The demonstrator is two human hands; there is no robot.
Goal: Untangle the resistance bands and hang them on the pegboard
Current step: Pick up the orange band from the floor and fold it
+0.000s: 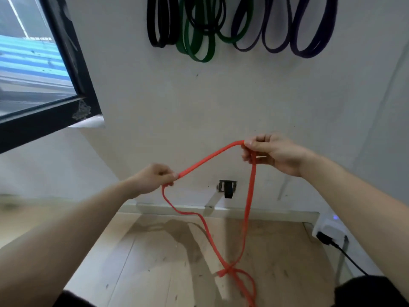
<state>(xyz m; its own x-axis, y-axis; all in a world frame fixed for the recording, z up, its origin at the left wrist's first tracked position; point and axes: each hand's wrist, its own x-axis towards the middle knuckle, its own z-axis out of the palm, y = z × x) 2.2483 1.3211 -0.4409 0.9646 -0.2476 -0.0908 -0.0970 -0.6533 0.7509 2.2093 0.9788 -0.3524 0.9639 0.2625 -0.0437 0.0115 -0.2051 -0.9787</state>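
The fingers of your left hand [155,176] and right hand [273,154] grip the red band [208,161]; it runs from 8 to 2 o'clock, with its knot [230,268] at 6.

Scuffed white wall [155,96] far. Black-framed window [28,63] left. Pale wood floor [155,251] near. Socket [226,187] low centre. White box [329,227], black cable [352,260] right.
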